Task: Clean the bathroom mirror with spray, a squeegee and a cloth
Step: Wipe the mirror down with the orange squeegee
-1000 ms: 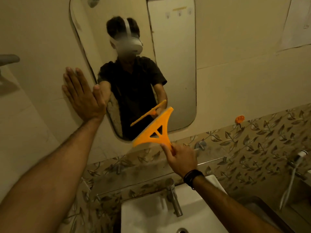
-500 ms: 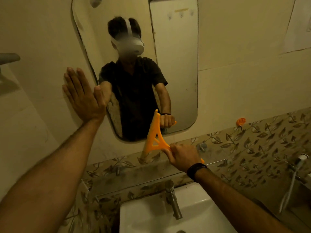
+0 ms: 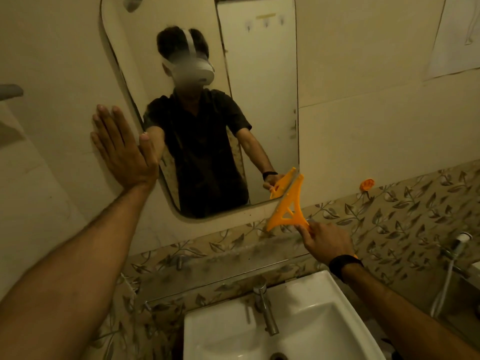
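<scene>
— At the mirror's lower right corner, where does the orange squeegee (image 3: 287,207) sit against the fingers?

— Its handle runs down into the right hand (image 3: 327,244), whose fingers curl round it; the thumb side lies along the neck just below the triangular cut-out. The wide blade end stands above and ahead of the knuckles, tilted, its long edge meeting the glass of the mirror (image 3: 262,105) beside the right-hand rim, where the reflection touches it.

— And the left hand (image 3: 122,149)?

— Flat, with straight fingers pressed on the cream wall tile (image 3: 59,81) just left of the mirror's rim; the thumb reaches the rim. It holds nothing.

— What edges are close?

— The blade's lower end overhangs the mirror's bottom rim onto the leaf-patterned tile band (image 3: 389,216). Beyond the right rim lies plain wall, with a small orange hook (image 3: 366,184) further right. Most of the glass spreads up and to the left of the blade.

— Below?

— A white washbasin (image 3: 324,320) with 1 steel tap (image 3: 265,307), well under the right wrist, and a hand-shower hose (image 3: 449,268) at the far right.
</scene>
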Action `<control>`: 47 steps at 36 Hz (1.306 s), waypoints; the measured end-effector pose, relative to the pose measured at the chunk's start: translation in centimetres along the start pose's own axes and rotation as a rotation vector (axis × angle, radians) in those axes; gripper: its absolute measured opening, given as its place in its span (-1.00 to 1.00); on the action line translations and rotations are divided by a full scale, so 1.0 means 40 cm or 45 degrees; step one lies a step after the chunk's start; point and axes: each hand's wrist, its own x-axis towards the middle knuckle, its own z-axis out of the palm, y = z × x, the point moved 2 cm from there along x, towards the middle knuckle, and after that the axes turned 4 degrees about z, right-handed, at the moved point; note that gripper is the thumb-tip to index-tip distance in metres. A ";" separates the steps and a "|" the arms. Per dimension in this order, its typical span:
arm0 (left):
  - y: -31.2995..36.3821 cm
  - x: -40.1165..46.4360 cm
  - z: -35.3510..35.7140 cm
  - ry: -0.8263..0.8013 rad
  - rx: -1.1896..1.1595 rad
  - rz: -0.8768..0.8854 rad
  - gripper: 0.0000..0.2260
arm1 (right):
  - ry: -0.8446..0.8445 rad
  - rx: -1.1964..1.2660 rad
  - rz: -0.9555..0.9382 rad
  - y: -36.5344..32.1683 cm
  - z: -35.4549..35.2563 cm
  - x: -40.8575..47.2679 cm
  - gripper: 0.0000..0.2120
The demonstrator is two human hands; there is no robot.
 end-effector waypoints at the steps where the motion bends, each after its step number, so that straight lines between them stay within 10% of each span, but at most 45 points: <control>1: -0.001 0.000 0.002 0.002 0.002 -0.001 -0.40 | 0.004 0.002 0.017 0.003 -0.002 -0.003 -0.48; 22: -0.006 -0.002 0.004 0.018 -0.026 0.013 -0.41 | 0.198 1.228 -0.133 -0.415 -0.128 -0.036 -0.60; 47: -0.001 -0.004 0.000 0.034 -0.040 0.016 -0.40 | -0.282 0.903 0.127 -0.399 0.072 -0.167 -0.49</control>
